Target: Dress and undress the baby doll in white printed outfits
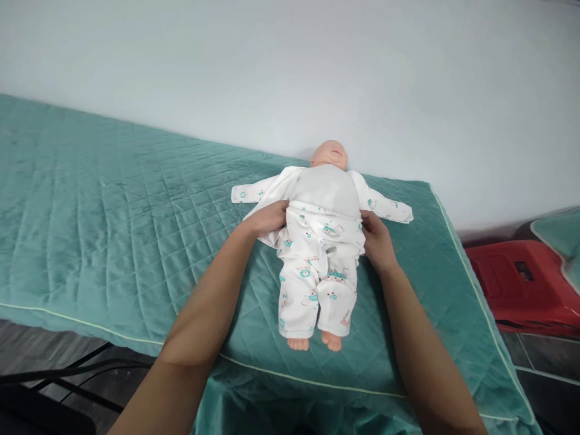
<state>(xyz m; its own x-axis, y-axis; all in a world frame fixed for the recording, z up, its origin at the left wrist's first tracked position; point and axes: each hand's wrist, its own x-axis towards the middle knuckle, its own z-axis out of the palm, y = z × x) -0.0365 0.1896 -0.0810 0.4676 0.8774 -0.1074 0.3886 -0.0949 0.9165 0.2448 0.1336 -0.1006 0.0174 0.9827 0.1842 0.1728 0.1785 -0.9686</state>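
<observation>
A baby doll point(330, 153) lies on its back on a green quilted cover, head toward the wall and feet toward me. It wears a white printed top point(385, 206), spread open with both sleeves out, over a plain white torso point(324, 184). White printed baby pants point(299, 290) cover its legs up to the waist. My left hand point(268, 219) grips the waistband at the left side, fingertips partly hidden by cloth. On the opposite side my right hand point(377, 238) has its fingers closed at the edge of the pants' waist.
The green quilted cover point(136, 217) spreads over the bed, with a pale wall point(272, 72) behind. Beyond the right edge sits a red case point(525, 284) on the floor. Black metal bars point(77, 371) are low at the left.
</observation>
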